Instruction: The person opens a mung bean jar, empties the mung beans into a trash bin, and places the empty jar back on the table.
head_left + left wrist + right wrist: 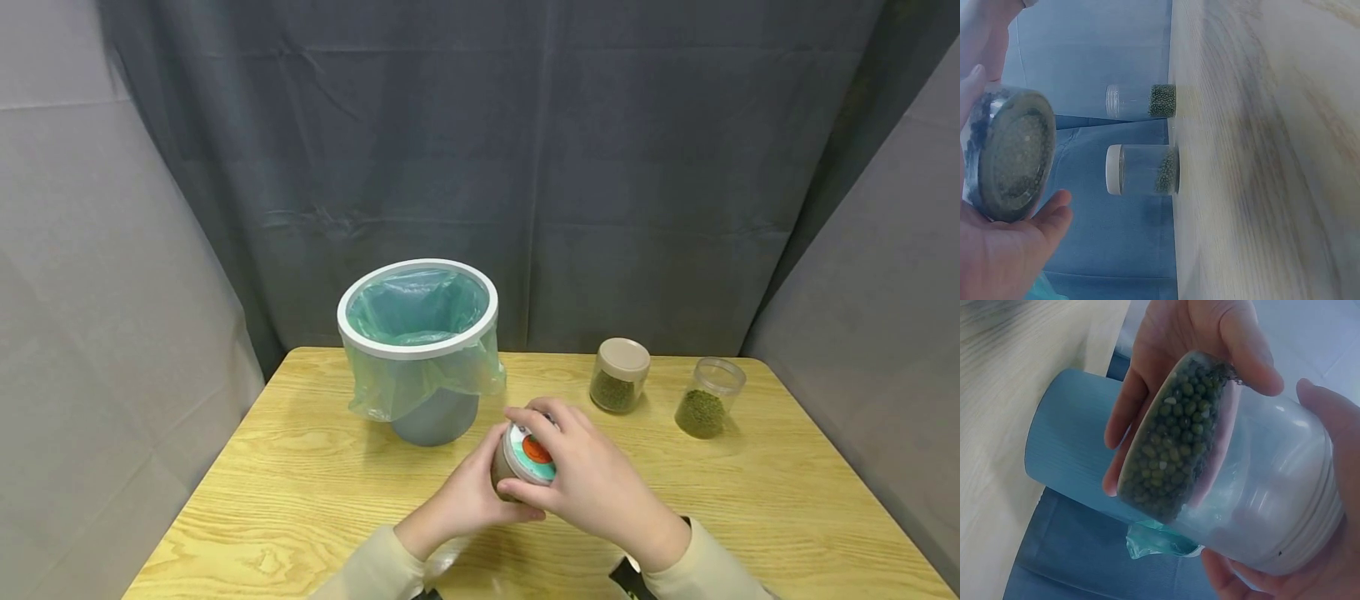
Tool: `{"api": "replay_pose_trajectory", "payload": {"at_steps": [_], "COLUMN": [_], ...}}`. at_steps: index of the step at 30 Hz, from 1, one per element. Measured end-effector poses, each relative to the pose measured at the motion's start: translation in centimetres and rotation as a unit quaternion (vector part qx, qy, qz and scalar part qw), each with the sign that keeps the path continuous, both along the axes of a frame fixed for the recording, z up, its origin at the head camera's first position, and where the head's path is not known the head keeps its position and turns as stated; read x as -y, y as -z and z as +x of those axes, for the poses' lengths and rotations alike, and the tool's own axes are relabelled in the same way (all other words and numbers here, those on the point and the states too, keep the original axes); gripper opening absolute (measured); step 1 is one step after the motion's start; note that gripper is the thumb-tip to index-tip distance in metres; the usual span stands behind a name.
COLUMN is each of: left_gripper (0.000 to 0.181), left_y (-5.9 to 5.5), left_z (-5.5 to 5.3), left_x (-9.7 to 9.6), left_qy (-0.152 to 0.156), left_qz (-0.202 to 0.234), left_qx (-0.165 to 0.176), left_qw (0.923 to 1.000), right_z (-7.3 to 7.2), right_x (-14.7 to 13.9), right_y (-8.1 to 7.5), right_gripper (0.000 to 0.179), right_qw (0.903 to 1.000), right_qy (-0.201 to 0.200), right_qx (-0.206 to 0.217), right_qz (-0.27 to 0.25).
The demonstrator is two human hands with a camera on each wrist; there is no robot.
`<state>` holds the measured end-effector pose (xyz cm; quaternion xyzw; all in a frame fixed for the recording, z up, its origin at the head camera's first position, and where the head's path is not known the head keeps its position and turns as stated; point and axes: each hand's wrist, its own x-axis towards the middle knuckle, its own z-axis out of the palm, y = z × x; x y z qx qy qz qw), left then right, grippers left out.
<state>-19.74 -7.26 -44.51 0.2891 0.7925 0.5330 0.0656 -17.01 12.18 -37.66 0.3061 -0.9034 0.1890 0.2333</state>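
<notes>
Both hands hold a clear plastic jar (517, 471) above the table. Its round top carries a white, teal and orange label. Green beans (1169, 444) fill its bottom end in the right wrist view, where the jar lies tilted and its upper part is see-through. My left hand (476, 492) grips the body of the jar from the left, with the thumb on the near side. The right hand (588, 475) grips the top end, thumb and fingers spread around the rim. In the left wrist view the jar's round base (1019, 159) faces the camera.
A grey bin (438, 417) with a white rim and green liner bag stands at the back left of the wooden table (300, 500). At the back right are a beige-lidded jar (619, 375) and a lidless jar (708, 400), both holding green beans. Grey curtains enclose the table.
</notes>
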Motion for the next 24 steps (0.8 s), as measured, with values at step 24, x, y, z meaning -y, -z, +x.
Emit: {"api": "replay_pose_trajectory", "payload": {"at_steps": [24], "left_gripper": [0.081], "left_y": [0.21], "left_z": [0.22], "left_x": [0.54], "left_qy": [-0.021], "left_qz": [0.027], "left_qx": [0.005], "left_qw": [0.9994], "right_z": [-0.05], "right_x": [-0.39], "right_y": [0.70], "right_gripper": [0.071], "right_qw": [0.9890], "right_qy": [0.019], "right_qx": [0.116], "right_qz": [-0.090]}}
